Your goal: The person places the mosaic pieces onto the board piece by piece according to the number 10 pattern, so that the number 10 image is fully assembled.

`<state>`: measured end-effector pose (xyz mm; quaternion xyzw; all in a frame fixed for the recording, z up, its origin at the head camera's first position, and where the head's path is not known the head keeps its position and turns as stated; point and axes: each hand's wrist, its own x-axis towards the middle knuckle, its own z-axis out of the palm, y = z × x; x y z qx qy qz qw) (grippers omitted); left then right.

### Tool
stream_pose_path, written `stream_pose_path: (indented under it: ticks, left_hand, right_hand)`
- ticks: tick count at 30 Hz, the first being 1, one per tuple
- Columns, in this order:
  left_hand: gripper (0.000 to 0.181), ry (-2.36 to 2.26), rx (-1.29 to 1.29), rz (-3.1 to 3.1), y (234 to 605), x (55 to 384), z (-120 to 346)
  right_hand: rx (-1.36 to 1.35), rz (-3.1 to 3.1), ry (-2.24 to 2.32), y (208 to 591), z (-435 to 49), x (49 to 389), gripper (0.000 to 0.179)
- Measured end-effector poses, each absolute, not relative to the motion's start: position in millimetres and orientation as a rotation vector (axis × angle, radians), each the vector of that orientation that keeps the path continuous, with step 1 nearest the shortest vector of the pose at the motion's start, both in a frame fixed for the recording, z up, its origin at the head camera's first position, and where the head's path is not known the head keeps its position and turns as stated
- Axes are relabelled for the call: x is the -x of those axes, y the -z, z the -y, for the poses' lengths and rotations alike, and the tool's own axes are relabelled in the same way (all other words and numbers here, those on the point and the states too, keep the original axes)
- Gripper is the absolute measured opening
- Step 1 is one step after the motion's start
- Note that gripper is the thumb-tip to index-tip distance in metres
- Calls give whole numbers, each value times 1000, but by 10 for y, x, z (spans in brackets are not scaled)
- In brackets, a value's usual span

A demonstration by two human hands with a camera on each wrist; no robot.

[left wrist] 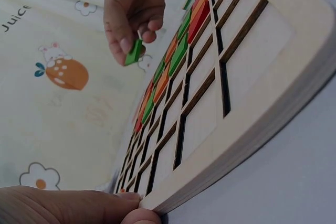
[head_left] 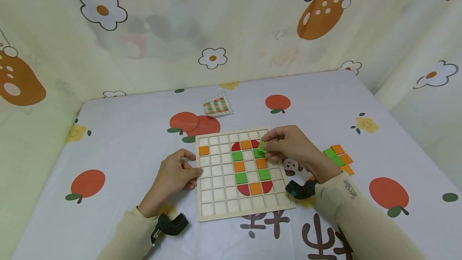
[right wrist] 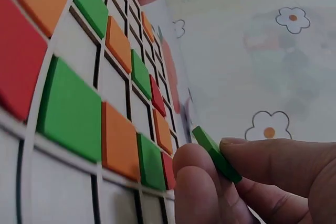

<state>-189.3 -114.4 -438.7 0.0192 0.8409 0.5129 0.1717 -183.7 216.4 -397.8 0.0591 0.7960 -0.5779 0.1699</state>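
Observation:
A square wooden grid board (head_left: 213, 214) lies on the cloth, with red, orange and green tiles forming a ring right of its middle. One orange tile (head_left: 203, 150) sits alone near the upper left corner. At the board's left edge, my left hand (head_left: 174, 173) grips the rim, its thumb (left wrist: 105, 205) on the frame. My right hand (head_left: 293, 144) pinches a green square tile (right wrist: 216, 153) between thumb and fingers, held above the board's upper right part. Two rounded red pieces (head_left: 267, 187) close the ring's lower corners.
Loose green and orange tiles (head_left: 337, 149) lie right of the board, partly behind my right forearm. A small pattern card (head_left: 218, 105) with a coloured grid rests beyond the board. Printed curtains (head_left: 159, 43) hang behind the table.

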Motion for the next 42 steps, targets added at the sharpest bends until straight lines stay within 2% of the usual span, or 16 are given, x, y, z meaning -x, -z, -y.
stream_pose_path:
  ticks: [21,42]
  left_hand:
    - [39,-1450,-35,-2384,4402,1897,1138]
    - [37,-1457,-24,-2376,4379,1901,1131]
  right_hand:
    - [-58,-2123,1718,4080,-1634,2139,23]
    - [-96,-2181,1620,4118,-1214,2343,15]
